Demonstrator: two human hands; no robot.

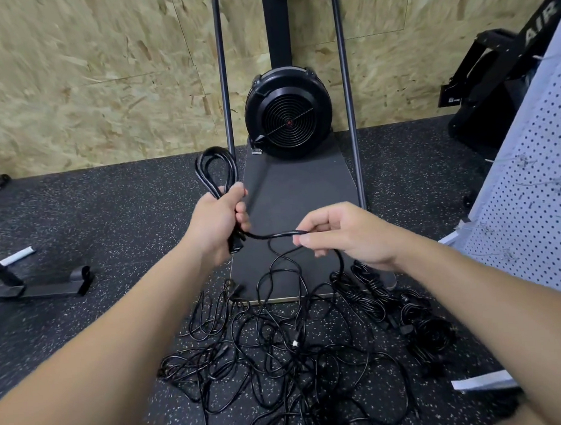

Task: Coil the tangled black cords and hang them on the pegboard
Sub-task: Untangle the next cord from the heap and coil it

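My left hand (219, 221) grips a partly wound black cord; its loops (217, 168) stick up above my fist and a plug end hangs below it. The same cord (274, 235) runs rightward to my right hand (347, 232), which pinches it between thumb and fingers, then drops to the floor. Below my hands lies a tangled heap of black cords (282, 355) on the speckled floor. A few bundled cords (423, 322) lie at the heap's right. The white pegboard (537, 201) with wire hooks leans at the right edge.
A black fan-wheel exercise machine (288, 118) with two upright bars and a flat black base board (298, 194) stands straight ahead against the chipboard wall. A black metal frame foot (39, 289) lies on the floor at the left. More black equipment sits at the far right.
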